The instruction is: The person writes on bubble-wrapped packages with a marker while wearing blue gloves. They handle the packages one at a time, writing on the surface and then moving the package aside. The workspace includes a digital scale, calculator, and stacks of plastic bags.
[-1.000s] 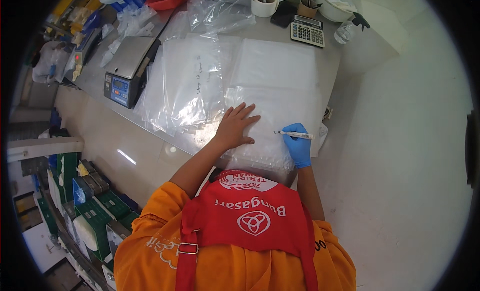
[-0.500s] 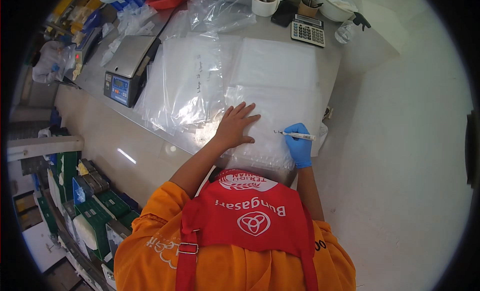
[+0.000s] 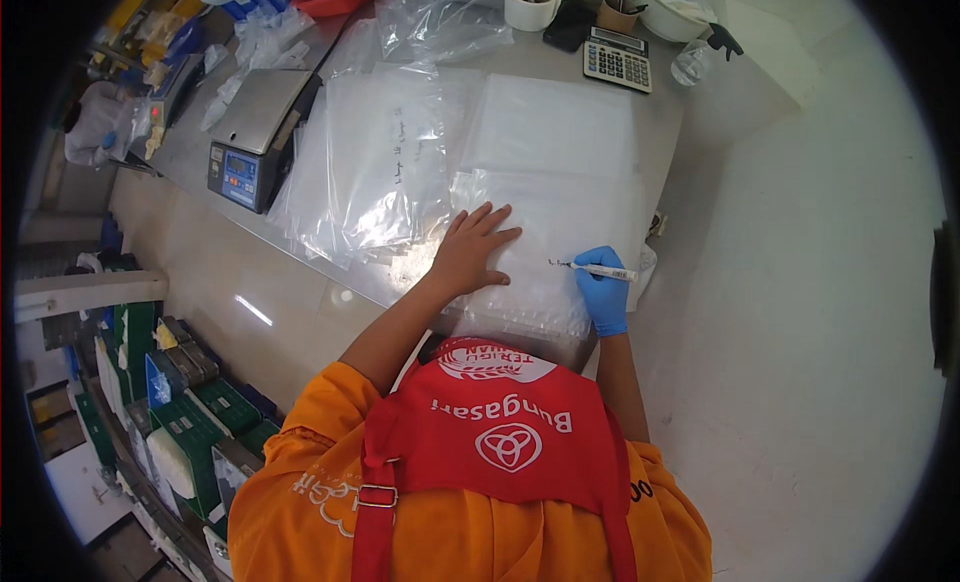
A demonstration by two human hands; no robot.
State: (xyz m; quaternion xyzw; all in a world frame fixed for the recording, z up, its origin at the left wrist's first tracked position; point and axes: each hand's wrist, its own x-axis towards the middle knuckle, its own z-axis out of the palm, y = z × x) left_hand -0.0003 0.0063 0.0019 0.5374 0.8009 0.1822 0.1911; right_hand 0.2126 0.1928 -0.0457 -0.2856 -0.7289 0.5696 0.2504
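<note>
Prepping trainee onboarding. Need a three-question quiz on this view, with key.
1. What does the right hand hold?
2. True or false: the left hand is balled into a fist.
3. From the person's viewpoint, is the digital scale left or right of the calculator?

Key:
1. A white marker.
2. False; it lies with fingers spread on the plastic bags.
3. Left.

lettering (image 3: 500, 414) — red apron (image 3: 570, 472); handwriting (image 3: 400, 152) — bags (image 3: 362, 167)
</note>
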